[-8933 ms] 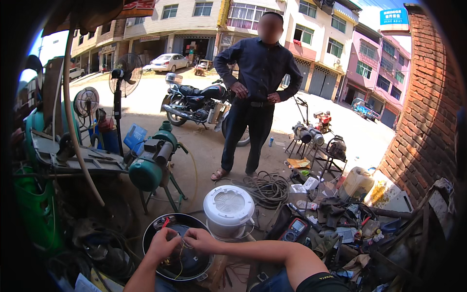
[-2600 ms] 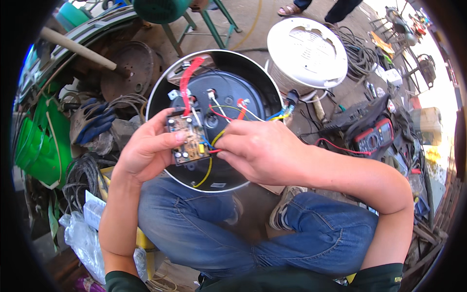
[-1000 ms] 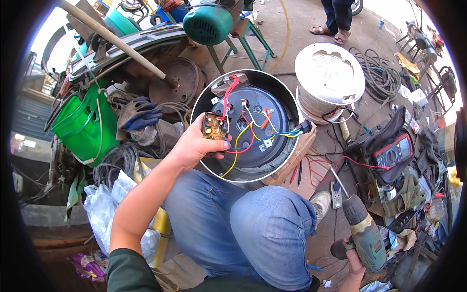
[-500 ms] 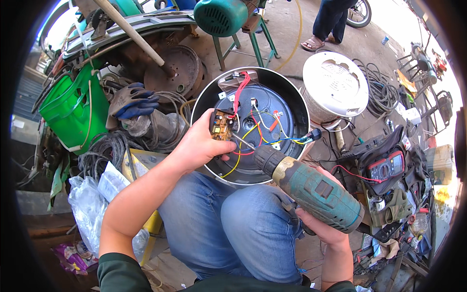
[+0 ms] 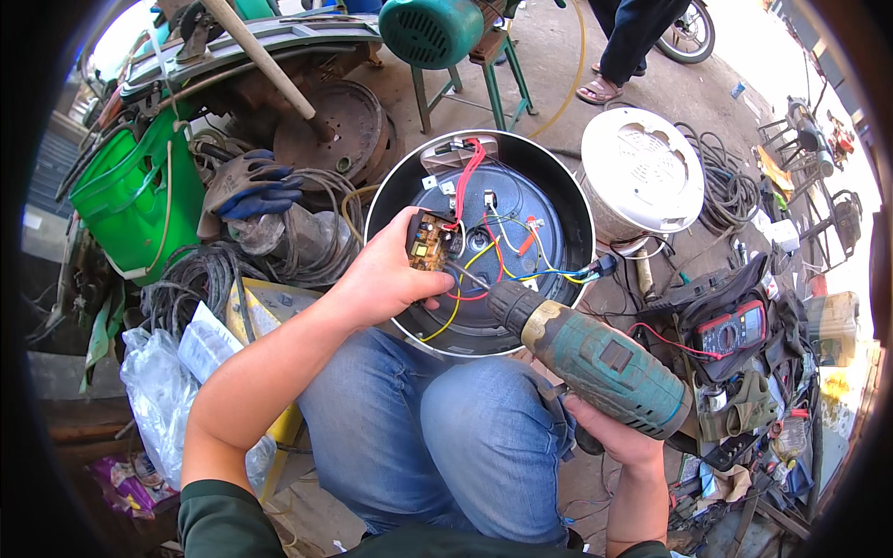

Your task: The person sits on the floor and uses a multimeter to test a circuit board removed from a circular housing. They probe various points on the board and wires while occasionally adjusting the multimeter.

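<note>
My left hand is closed around a small brown circuit board at the near left of a round, dark-walled appliance housing. Red wires run from the board up to the housing's far wall. In my right hand is a green cordless drill, its handle gripped. The drill's long bit points left at the board, its tip hidden by my left thumb. White, yellow, blue and red wires lie over the housing's dark base, and a black connector hangs at its right rim.
A white round lid tops a pot at the right. Beyond it lies coiled cable; nearer is a red multimeter among tools. A green bucket, gloves and cables crowd the left. Another person's legs stand at the back.
The view has shifted slightly. Another person's feet at the back have changed position a little. Both hands keep their grip, with the drill bit still at the board.
</note>
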Motion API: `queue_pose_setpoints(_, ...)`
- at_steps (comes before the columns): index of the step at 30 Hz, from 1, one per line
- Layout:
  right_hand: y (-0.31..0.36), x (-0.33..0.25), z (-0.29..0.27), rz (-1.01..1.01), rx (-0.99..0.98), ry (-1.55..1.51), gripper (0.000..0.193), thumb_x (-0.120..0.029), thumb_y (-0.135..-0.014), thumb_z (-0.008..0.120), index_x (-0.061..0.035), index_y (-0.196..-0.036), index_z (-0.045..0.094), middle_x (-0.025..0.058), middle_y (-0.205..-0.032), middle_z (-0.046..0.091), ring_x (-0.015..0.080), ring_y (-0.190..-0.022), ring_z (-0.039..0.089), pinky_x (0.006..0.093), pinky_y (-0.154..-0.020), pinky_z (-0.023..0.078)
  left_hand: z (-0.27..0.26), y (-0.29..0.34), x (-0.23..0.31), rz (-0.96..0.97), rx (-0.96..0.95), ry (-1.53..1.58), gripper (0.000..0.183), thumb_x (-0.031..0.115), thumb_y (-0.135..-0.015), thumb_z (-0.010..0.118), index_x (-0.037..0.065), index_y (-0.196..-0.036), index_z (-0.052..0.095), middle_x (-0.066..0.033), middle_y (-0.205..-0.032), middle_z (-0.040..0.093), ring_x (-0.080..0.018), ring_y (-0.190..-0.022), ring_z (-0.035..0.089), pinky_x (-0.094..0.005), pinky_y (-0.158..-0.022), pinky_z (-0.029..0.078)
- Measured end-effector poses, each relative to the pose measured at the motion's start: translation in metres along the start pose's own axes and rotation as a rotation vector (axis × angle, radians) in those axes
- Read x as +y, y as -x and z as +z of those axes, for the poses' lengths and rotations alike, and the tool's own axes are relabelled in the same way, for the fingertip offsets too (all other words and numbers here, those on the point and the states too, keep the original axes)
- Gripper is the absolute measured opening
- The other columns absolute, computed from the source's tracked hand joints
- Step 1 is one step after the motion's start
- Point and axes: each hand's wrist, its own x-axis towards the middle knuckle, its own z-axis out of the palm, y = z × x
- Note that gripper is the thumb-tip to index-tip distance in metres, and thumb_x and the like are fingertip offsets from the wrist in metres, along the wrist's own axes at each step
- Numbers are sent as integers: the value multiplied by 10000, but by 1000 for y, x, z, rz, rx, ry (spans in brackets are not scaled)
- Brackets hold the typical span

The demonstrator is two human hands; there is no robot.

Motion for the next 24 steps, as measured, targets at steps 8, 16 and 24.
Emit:
queue_pose_setpoints(8, -16, -9, -4, -213, -70, 102, 625, -53, -707, 869, 44, -1271, 618, 161, -1149, 707, 224, -1044, 693, 351, -955, 526, 0, 1, 2, 0, -3, -49, 564, -50, -793, 747, 21, -1274, 461, -74, -990, 642, -130, -810, 660, -274, -625, 575)
queue_pose_setpoints(16, -36, -28, -16, -291, -301, 324, 514, -171, -880, 697, 40, -1331, 570, 157, -1195, 694, 222, -1055, 692, 312, -922, 535, 1, 5, 9, -6, 4, -88, 538, -41, -789, 725, 35, -1257, 469, -67, -976, 652, -116, -704, 630, -273, -578, 541)
queue_pose_setpoints(24, -36, -16, -13, -340, -240, 346, 671, -107, -729, 842, 5, -1327, 560, 150, -1258, 643, 270, -1127, 655, 359, -975, 512, 0, 6, 8, -4, 28, -99, 616, -36, -763, 688, 34, -1323, 440, -79, -991, 648, -120, -651, 611, -288, -574, 535)
